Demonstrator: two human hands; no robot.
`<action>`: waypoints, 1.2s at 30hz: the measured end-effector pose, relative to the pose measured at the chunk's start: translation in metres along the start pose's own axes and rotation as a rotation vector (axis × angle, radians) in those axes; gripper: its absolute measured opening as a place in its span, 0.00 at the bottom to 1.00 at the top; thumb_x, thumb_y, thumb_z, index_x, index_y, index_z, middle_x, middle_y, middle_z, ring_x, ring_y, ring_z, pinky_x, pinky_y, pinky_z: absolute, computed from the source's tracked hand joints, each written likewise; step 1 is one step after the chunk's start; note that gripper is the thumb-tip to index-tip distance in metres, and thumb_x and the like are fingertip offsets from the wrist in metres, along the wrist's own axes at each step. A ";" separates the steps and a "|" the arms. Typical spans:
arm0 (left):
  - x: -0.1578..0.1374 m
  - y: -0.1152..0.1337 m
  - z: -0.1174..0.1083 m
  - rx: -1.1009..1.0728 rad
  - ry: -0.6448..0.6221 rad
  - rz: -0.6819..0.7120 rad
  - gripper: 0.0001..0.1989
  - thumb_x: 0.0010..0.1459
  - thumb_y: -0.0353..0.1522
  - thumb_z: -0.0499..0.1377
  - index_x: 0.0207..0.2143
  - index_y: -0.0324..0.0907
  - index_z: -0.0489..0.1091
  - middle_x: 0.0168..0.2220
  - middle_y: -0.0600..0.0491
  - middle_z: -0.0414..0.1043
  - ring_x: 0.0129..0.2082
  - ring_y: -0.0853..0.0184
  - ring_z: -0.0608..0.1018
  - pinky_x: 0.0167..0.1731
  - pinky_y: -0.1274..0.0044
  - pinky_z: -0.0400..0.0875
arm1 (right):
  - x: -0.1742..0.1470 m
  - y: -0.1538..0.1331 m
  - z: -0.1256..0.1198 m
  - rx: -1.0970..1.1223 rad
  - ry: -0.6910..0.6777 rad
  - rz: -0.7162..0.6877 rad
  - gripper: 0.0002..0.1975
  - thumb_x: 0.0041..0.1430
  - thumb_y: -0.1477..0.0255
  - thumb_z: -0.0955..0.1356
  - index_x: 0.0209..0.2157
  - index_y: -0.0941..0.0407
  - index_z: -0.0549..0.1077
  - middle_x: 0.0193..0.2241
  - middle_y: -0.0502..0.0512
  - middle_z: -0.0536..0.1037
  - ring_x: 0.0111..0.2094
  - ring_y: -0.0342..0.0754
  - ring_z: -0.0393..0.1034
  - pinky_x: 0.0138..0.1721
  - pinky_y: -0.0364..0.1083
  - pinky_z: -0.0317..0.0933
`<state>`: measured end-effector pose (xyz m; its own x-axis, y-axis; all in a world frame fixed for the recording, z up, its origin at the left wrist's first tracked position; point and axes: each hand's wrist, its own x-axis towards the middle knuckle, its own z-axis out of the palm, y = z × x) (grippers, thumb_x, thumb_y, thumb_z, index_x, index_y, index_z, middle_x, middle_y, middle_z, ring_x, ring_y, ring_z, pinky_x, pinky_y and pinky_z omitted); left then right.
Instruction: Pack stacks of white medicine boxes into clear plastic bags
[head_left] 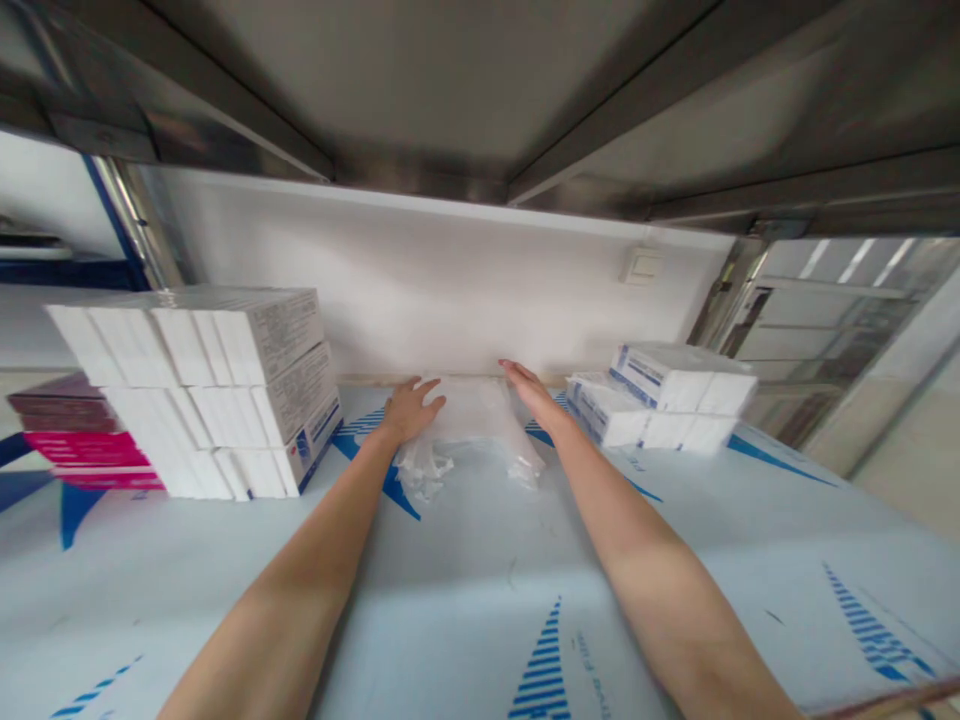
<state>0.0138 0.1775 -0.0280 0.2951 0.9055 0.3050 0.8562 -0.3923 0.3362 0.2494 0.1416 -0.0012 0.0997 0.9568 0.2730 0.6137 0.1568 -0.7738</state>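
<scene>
A white translucent plastic bag [472,410] lies flat on the shelf against the back wall, its two handle ends pointing toward me. At the bag's left edge is my left hand [409,408], fingers spread and palm down. My right hand [529,390] reaches along the bag's right edge, its fingers stretched toward the wall and the thumb side up. Neither hand grips anything. Whether the right hand touches the bag I cannot tell.
Stacked white boxes [225,390] stand to the left, beside pink and dark red boxes [90,440]. A smaller stack of white boxes [667,395] sits to the right. Low overhead runs a metal shelf [427,90]. A light switch [642,266] is on the wall.
</scene>
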 end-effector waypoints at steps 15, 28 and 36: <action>-0.029 0.125 -0.064 -0.073 0.125 0.604 0.19 0.61 0.35 0.54 0.52 0.45 0.74 0.53 0.48 0.73 0.60 0.59 0.67 0.61 0.68 0.60 | -0.064 -0.002 -0.090 0.128 0.101 -0.137 0.11 0.60 0.70 0.65 0.40 0.57 0.77 0.35 0.56 0.82 0.34 0.46 0.78 0.38 0.45 0.70; -0.035 0.264 0.005 0.019 -0.088 0.634 0.22 0.60 0.31 0.53 0.57 0.41 0.70 0.59 0.45 0.71 0.61 0.54 0.69 0.58 0.64 0.66 | -0.099 0.025 -0.188 -0.505 0.668 -0.062 0.27 0.57 0.70 0.65 0.58 0.62 0.69 0.60 0.71 0.66 0.63 0.66 0.54 0.63 0.62 0.46; -0.040 0.278 0.025 -0.007 -0.119 0.618 0.20 0.62 0.28 0.51 0.54 0.35 0.71 0.55 0.40 0.73 0.56 0.54 0.74 0.58 0.65 0.67 | -0.087 0.025 -0.189 -0.997 0.455 0.062 0.24 0.61 0.63 0.67 0.58 0.51 0.71 0.66 0.67 0.59 0.64 0.69 0.53 0.59 0.60 0.49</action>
<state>0.2507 0.0361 0.0308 0.7799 0.5231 0.3437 0.5101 -0.8494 0.1354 0.4041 0.0157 0.0641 0.3067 0.7443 0.5933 0.9348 -0.3530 -0.0404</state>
